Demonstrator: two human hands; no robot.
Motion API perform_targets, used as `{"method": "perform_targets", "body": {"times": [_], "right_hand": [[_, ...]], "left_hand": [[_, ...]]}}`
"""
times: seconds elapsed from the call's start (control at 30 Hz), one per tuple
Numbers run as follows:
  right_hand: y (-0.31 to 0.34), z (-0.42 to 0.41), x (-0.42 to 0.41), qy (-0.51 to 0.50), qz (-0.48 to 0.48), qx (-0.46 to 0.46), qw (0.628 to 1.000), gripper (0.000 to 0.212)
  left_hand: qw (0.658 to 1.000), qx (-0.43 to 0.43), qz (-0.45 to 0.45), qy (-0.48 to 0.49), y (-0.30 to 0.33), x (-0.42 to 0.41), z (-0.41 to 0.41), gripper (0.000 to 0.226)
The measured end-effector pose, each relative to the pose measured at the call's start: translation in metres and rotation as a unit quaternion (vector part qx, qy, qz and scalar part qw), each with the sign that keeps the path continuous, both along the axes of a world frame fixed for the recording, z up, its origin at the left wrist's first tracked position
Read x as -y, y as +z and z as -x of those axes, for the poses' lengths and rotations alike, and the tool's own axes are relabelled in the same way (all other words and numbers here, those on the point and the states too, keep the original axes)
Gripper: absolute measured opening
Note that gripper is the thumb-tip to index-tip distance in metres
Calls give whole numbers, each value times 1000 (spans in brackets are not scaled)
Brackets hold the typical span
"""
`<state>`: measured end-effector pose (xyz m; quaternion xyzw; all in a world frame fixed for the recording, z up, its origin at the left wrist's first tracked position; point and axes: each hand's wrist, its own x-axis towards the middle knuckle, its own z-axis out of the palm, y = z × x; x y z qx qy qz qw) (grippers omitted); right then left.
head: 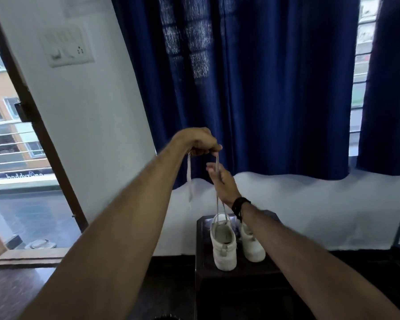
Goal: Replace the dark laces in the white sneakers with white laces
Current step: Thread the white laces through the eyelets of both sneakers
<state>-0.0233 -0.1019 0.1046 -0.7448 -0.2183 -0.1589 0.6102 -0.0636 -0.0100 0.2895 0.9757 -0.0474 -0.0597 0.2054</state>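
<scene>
- The two white low-top sneakers stand side by side, heels toward the camera, on a small dark wooden tabletop point(202, 255) below a blue curtain.
- The nearer white sneaker point(224, 247) carries a pale white lace point(217, 199); two strands rise from its upper eyelets to the raised hands.
- Left hand point(200, 143): fingers curled, pinching the lace high above the shoe; a loose tail hangs down from that hand, clear of the tabletop.
- Right hand point(222, 181): just below the left, fingers partly extended with the strands running along or through them; whether it truly grips them cannot be told. A dark band sits on that wrist.
- The farther white sneaker point(252, 247) is partly hidden behind the right forearm; its lacing state cannot be read.
- No dark lace is plainly visible; something dark and bluish lies behind the shoes but is too unclear to identify.
- Assessment: the nearer sneaker appears rethreaded in white to the top, with the ends being drawn even. Remaining work likely includes tying off, and verifying or lacing the second sneaker.
</scene>
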Motion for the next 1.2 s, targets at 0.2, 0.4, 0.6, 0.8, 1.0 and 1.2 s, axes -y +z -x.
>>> {"method": "perform_targets", "body": {"times": [0.2,0.4,0.6,0.8,1.0,1.2], "right_hand": [[-8,-6,24,-14,88,-37,995,41],[15,4,32,33,79,-45,995,40],[91,33,32,124,-90,-38,987,37],[58,19,53,53,-70,-66,994,35],[35,20,52,90,-71,-98,989,33],[99,21,40,105,-40,-47,993,34]], "left_hand": [[999,22,35,-14,42,-1,15,23],[998,37,39,-15,53,-3,21,27],[994,-28,103,20,33,-10,18,30],[953,-71,282,83,4,-37,18,26],[949,172,243,109,-4,-40,14,13],[906,389,168,14,49,-34,14,13]]}}
